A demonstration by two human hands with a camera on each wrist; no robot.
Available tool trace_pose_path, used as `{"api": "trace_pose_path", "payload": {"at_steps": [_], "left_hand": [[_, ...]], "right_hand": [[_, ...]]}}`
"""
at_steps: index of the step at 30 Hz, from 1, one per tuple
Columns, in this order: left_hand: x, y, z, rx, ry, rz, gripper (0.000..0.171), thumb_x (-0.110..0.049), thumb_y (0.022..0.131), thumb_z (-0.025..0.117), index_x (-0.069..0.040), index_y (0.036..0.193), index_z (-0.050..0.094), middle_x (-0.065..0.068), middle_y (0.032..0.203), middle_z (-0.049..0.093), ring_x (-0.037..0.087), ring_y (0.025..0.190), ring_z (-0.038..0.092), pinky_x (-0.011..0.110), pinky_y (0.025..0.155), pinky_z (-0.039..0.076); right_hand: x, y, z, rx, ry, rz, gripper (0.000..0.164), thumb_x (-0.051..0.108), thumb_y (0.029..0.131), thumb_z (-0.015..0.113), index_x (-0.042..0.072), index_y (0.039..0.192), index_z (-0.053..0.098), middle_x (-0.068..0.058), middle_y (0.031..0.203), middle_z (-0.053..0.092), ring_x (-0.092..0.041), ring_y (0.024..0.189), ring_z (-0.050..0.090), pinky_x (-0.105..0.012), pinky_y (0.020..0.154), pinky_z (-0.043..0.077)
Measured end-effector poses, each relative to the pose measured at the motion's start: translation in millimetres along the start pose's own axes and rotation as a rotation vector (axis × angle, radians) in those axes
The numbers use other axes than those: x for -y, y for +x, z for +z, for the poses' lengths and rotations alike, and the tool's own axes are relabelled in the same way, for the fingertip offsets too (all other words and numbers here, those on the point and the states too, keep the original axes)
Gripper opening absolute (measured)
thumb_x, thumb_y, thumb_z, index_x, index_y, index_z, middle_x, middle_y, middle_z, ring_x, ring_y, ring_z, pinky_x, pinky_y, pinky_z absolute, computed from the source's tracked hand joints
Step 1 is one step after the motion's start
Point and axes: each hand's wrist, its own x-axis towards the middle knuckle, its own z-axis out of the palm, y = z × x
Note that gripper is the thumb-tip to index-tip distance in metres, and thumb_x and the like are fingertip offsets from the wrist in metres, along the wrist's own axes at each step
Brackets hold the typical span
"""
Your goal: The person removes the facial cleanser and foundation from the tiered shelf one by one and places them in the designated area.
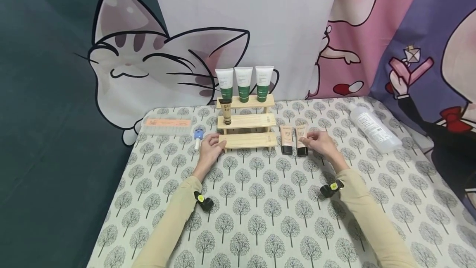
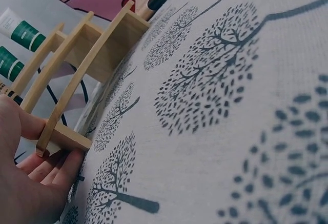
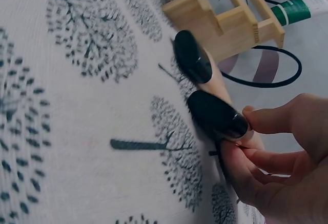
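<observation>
A three-step wooden display rack (image 1: 247, 140) stands on the table. My left hand (image 1: 210, 148) grips the left end of its lowest step, thumb on top and fingers beneath, as the left wrist view shows. Three white-and-green tubes (image 1: 243, 88) stand on the top step, and a small gold tube with a dark top (image 1: 226, 113) is on the middle step at left. Right of the rack, two pinkish BB cream tubes with black caps lie side by side. My right hand (image 1: 320, 143) pinches the right BB cream tube (image 3: 218, 115) near its cap; the left BB cream tube (image 1: 286, 137) lies untouched.
Left of the rack lie a clear plastic case with an orange label (image 1: 167, 123) and a small blue-and-white item (image 1: 198, 135). A clear bottle (image 1: 374, 129) lies on its side at the far right. A cartoon-printed curtain (image 1: 241, 7) hangs behind the table.
</observation>
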Motion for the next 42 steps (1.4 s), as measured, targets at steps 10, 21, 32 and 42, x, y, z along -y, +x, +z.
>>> {"api": "trace_pose_path", "payload": {"at_steps": [10, 21, 32, 42], "left_hand": [[-0.5, -0.6, -1.1, 0.002, 0.001, 0.016, 0.043, -0.010, 0.090, 0.073, -0.003, 0.130, 0.060, 0.022, 0.126, 0.069, 0.034, 0.115, 0.068, 0.036, 0.095, 0.061], [0.6, 0.2, -2.9, 0.009, -0.007, 0.027, 0.042, -0.009, 0.090, 0.073, -0.002, 0.130, 0.060, 0.022, 0.125, 0.069, 0.035, 0.113, 0.068, 0.030, 0.090, 0.062], [2.6, 0.9, -2.7, -0.002, -0.027, 0.034, 0.042, -0.006, 0.090, 0.073, 0.000, 0.129, 0.060, 0.025, 0.123, 0.069, 0.032, 0.105, 0.070, 0.017, 0.074, 0.060], [4.8, 2.7, -1.7, 0.000, -0.025, 0.034, 0.043, -0.007, 0.090, 0.073, 0.000, 0.130, 0.059, 0.024, 0.124, 0.069, 0.034, 0.107, 0.070, 0.018, 0.077, 0.061]], "right_hand": [[-8.5, -2.7, -3.2, -0.090, -0.125, -0.001, 0.056, 0.040, 0.094, 0.070, -0.004, 0.127, 0.060, -0.024, 0.113, 0.070, -0.026, 0.087, 0.068, -0.036, 0.080, 0.059], [29.7, -9.3, -3.8, -0.126, -0.194, -0.172, 0.049, 0.026, 0.097, 0.067, -0.008, 0.130, 0.056, -0.028, 0.121, 0.065, -0.042, 0.112, 0.064, -0.051, 0.097, 0.057], [96.3, -7.7, 18.6, -0.061, -0.053, -0.302, 0.043, 0.019, 0.095, 0.070, -0.005, 0.129, 0.058, -0.026, 0.122, 0.066, -0.041, 0.115, 0.065, -0.051, 0.102, 0.056], [140.9, 5.3, 59.5, -0.018, 0.080, -0.376, 0.042, 0.015, 0.094, 0.071, -0.002, 0.129, 0.059, -0.021, 0.127, 0.065, -0.035, 0.115, 0.065, -0.045, 0.104, 0.056]]}}
